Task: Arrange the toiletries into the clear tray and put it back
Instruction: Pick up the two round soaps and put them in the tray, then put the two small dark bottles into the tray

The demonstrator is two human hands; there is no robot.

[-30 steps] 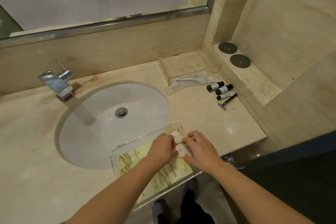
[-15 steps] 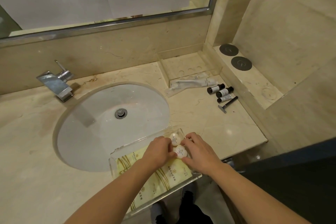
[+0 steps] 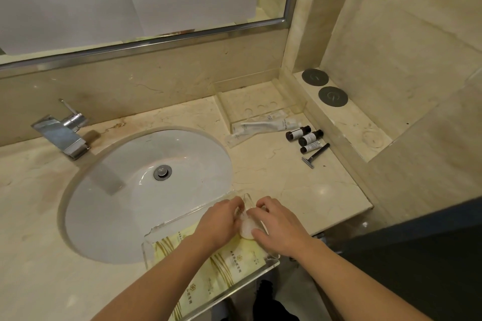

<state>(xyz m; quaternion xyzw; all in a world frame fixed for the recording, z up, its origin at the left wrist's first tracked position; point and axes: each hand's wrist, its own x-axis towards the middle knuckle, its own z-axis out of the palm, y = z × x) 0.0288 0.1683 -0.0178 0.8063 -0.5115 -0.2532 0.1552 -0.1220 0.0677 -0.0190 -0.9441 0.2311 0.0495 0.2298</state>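
While both hands, left hand (image 3: 221, 219) and right hand (image 3: 276, 227), curl around small round soaps (image 3: 246, 228) in the tray (image 3: 156, 236) at the desk's front edge, next up looks like fetching the bottles (image 3: 305, 137) lying well apart.

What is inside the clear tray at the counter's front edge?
The clear tray holds flat yellow packets and a round white piece between the left hand and right hand. The hands cover whatever lies beneath them.
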